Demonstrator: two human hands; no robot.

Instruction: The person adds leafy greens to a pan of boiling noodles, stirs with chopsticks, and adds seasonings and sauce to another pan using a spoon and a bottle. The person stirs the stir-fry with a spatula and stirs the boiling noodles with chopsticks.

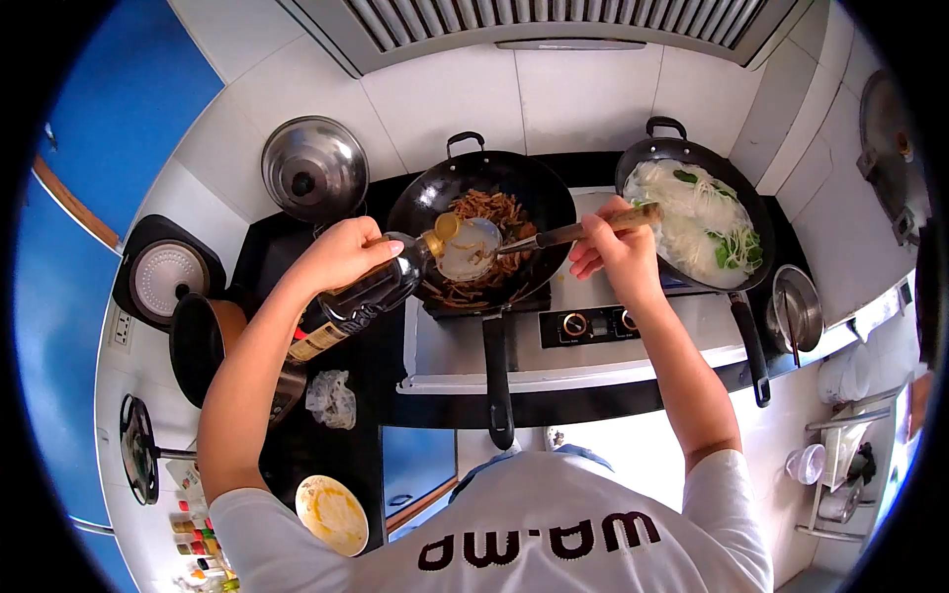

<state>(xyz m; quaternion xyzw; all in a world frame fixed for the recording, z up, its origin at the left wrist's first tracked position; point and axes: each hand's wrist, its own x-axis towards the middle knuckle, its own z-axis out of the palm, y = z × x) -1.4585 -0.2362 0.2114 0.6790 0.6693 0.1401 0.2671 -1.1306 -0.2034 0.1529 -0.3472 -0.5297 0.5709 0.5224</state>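
Note:
My left hand is wrapped round a dark sauce bottle with a yellow cap, tipped so its mouth is at the bowl of a ladle. My right hand grips the ladle by its wooden handle, holding the bowl over the left wok. Brown strips of food lie in that wok, partly hidden by the ladle. On the right, a second wok holds white noodles and green leaves in pale liquid. Whether sauce is flowing cannot be made out.
Both woks sit on a steel gas stove, their long handles pointing towards me. A lid leans at the back left. A pot, a crumpled plastic bag and a stained plate are left. A metal bowl stands right.

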